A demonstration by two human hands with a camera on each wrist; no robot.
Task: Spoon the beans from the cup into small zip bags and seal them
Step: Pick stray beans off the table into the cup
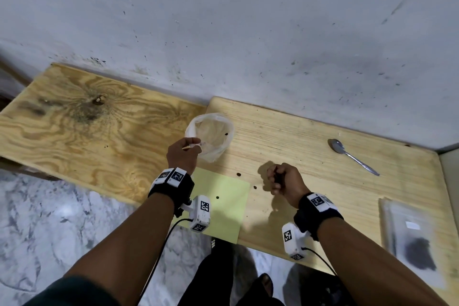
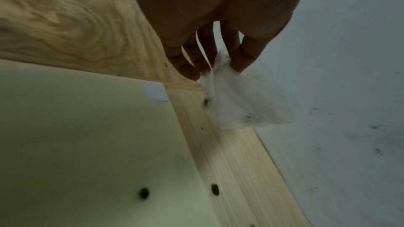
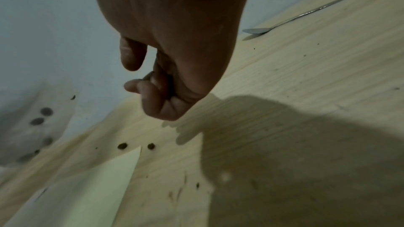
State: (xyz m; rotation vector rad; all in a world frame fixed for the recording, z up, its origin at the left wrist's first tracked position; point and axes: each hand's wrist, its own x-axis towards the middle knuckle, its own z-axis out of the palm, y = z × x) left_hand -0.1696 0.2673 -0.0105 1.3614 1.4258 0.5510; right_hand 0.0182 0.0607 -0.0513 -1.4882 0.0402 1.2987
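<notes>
Loose beans [image 1: 254,187] near spoon [image 1: 352,156]

We find open wooden board [image 1: 298,141] between the plastic bag [image 1: 216,136] at eleven o'clock and the spoon [image 1: 352,155] at one. Loose beans [image 1: 254,187] dot the centre, zip bags [image 1: 412,238] block four o'clock, and the wall [image 1: 248,32] closes twelve.

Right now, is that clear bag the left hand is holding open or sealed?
Open. The clear bag gapes wide at its mouth, with the left hand pinching its rim; only a few beans show inside.
</notes>
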